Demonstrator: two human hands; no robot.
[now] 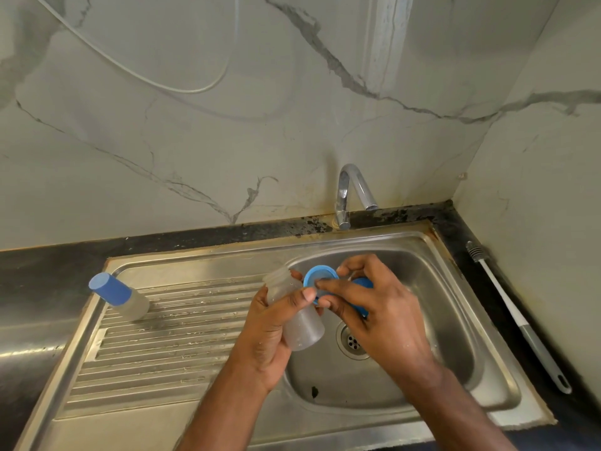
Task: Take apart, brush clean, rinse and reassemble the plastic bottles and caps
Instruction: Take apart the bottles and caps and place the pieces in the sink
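My left hand (270,323) grips an open clear plastic bottle (300,327), tilted with its threaded mouth up and to the left, above the sink bowl. My right hand (374,307) holds blue cap pieces beside the bottle's neck: a light blue ring-shaped cap (320,276) pinched by the fingertips, and a darker blue cap (361,284) partly hidden under the fingers. A second clear bottle (130,304) with its blue cap (109,288) on lies tilted on the drainboard at the left.
The steel sink (422,265) has a drain (353,341) under my hands and a ribbed drainboard (169,327) on the left. A chrome tap (349,193) stands at the back, no water running. A long bottle brush (517,317) lies on the dark counter at right.
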